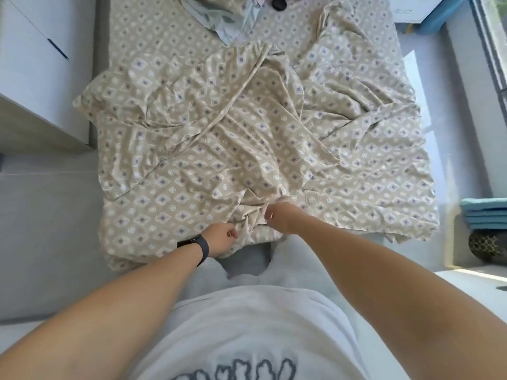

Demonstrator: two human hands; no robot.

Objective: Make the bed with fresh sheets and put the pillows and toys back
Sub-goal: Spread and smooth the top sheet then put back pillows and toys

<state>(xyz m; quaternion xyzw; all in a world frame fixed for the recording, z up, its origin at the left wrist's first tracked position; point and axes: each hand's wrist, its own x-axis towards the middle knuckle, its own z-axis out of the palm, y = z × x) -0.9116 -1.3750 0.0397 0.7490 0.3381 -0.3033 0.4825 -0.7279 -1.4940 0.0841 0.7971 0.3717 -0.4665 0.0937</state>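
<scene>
Left hand (220,238), dark band at the wrist, pinches a bunched fold of the beige patterned cover (247,149) at the foot edge of the bed (103,37). Right hand (281,216) sits just beside it, fingers curled round the same gathered cloth; wrinkles radiate up the bed from both grips.

Cover lies crumpled over the near half of the bed, a seam ridge running diagonally through the middle, one corner hanging over the left side, the right edge draped over the foot corner. Beyond it, matching fabric lies flatter on the mattress. Pillow (219,20) in pale leaf print sits at the head end, a dark object and something red beside it, too cropped to identify.

Judgement: the step in hand is spreading the top cover; pillows and toys are not yet arranged. Next move calls for separating the hands along the foot edge toward the corners and pulling the cloth taut to flatten the ridge.
</scene>
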